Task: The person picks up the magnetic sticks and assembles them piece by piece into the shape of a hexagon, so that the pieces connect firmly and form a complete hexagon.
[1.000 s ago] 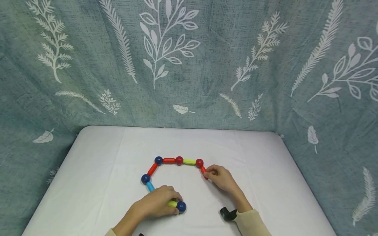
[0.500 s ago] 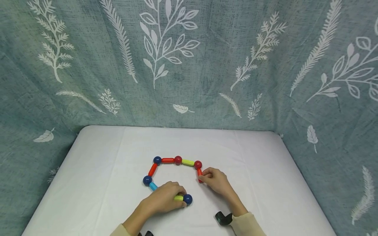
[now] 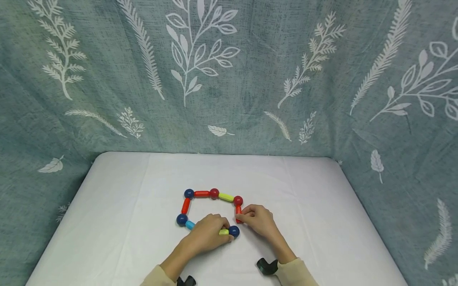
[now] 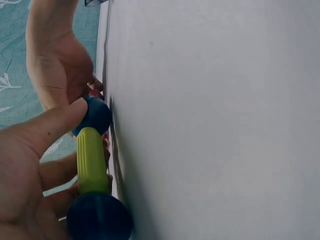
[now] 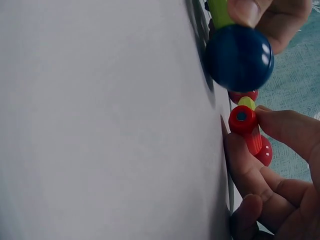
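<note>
A chain of magnetic rods and balls bends round on the white table, its two ends close together but apart. My left hand (image 3: 206,234) grips the near end, with the thumb on the blue ball (image 4: 96,118) that caps a yellow-green rod (image 4: 91,160). Another blue ball (image 4: 99,217) at that rod's other end is hidden by the hand in the head view. My right hand (image 3: 260,220) pinches a red rod (image 3: 238,210) between thumb and finger. That rod hangs from a red ball (image 3: 237,201), and its bare tip shows in the right wrist view.
Farther along the chain are a yellow-green rod (image 3: 226,197), a red ball (image 3: 214,193), red rods (image 3: 202,194), blue balls (image 3: 182,219) and a light blue rod (image 3: 190,225). Black wrist devices (image 3: 266,266) sit by both cuffs. A leaf-patterned green cloth (image 3: 250,79) hangs behind the white table (image 3: 125,222).
My left hand has carried the blue ball end up and to the right. The right hand has swung the red rod leftward, so the chain's two ends are closer.
</note>
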A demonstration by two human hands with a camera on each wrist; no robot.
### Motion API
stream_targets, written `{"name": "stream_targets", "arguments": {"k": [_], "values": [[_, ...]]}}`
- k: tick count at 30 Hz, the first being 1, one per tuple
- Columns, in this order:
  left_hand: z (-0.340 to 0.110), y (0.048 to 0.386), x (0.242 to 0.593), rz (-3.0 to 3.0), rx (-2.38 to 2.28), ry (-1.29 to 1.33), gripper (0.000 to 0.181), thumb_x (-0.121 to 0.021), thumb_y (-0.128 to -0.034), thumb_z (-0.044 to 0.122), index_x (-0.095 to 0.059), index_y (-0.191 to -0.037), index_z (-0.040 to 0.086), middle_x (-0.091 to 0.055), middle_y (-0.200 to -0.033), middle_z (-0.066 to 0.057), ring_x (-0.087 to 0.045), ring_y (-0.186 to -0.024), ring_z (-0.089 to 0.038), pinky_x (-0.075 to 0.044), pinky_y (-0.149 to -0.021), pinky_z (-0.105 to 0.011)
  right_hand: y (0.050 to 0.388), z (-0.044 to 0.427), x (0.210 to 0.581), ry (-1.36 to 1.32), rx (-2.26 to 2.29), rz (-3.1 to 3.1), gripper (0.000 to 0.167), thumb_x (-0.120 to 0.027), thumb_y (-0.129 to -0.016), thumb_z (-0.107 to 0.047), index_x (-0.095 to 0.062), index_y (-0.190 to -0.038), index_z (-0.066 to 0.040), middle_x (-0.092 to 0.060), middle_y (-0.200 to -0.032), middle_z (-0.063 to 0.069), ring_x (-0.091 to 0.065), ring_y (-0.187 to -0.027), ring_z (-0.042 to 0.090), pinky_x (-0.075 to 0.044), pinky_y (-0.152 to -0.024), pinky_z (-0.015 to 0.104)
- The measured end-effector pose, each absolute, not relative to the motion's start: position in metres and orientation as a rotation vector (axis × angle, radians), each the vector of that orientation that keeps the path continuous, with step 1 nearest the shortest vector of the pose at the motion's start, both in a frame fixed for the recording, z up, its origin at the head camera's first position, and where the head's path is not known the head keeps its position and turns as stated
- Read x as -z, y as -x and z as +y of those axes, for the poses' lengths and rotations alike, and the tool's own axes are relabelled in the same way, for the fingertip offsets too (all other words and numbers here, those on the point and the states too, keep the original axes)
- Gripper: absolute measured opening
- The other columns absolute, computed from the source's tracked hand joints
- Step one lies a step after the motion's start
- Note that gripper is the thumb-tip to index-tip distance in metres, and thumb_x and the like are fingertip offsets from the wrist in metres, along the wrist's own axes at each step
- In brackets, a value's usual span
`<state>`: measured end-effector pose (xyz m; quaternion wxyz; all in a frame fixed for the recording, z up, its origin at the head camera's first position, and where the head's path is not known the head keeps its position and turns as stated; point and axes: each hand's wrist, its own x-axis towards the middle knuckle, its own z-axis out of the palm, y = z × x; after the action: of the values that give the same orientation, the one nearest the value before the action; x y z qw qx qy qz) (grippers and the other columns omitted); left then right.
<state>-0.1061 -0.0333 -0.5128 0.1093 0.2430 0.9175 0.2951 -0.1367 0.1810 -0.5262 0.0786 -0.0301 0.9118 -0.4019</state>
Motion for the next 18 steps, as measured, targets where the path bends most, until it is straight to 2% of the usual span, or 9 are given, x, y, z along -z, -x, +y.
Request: {"name": "stream_targets", "arguments": {"k": [4, 9, 15, 18], "values": [[-0.0298, 0.1089, 0.5154, 2.715, -0.877, -0.692, 0.031, -0.079, -0.0843, 0.042, -0.074, -0.096, 0.014, -0.061, -0.084, 0.011, -0.053, -0.078, -0.008, -0.045, -0.067, -0.028, 0.1356, 0.1783, 0.5253, 0.064, 1.204, 2.731, 0.024, -0.081, -0.083, -0.038, -0.072, -0.083, -0.015, -0.066, -0.066, -0.011, -0.055, -0.064, 0.01, -0.038, -0.062, 0.031], [-0.0268, 0.1117, 0.516, 2.709, -0.879, -0.673, 0.029, -0.079, -0.0848, 0.042, -0.073, -0.093, 0.015, -0.055, -0.076, 0.013, -0.051, -0.072, -0.008, -0.043, -0.063, -0.027, 0.1349, 0.176, 0.5249, 0.072, 1.184, 2.769, 0.022, -0.081, -0.083, -0.038, -0.072, -0.081, -0.017, -0.066, -0.065, -0.013, -0.056, -0.064, 0.008, -0.037, -0.071, 0.037], [-0.0244, 0.1125, 0.5167, 2.712, -0.877, -0.655, 0.03, -0.079, -0.0856, 0.041, -0.073, -0.096, 0.013, -0.056, -0.078, 0.012, -0.051, -0.073, -0.009, -0.044, -0.064, -0.027, 0.1341, 0.1752, 0.5258, 0.089, 1.193, 2.772, 0.021, -0.079, -0.084, -0.037, -0.072, -0.081, -0.018, -0.066, -0.063, -0.014, -0.057, -0.067, 0.007, -0.034, -0.088, 0.057], [-0.0237, 0.1125, 0.5169, 2.711, -0.887, -0.652, 0.029, -0.079, -0.0859, 0.04, -0.073, -0.096, 0.013, -0.057, -0.079, 0.011, -0.051, -0.073, -0.008, -0.044, -0.064, -0.027, 0.1339, 0.1749, 0.5258, 0.082, 1.212, 2.756, 0.022, -0.078, -0.084, -0.038, -0.072, -0.081, -0.017, -0.066, -0.063, -0.014, -0.057, -0.068, 0.007, -0.031, -0.092, 0.061]]}}
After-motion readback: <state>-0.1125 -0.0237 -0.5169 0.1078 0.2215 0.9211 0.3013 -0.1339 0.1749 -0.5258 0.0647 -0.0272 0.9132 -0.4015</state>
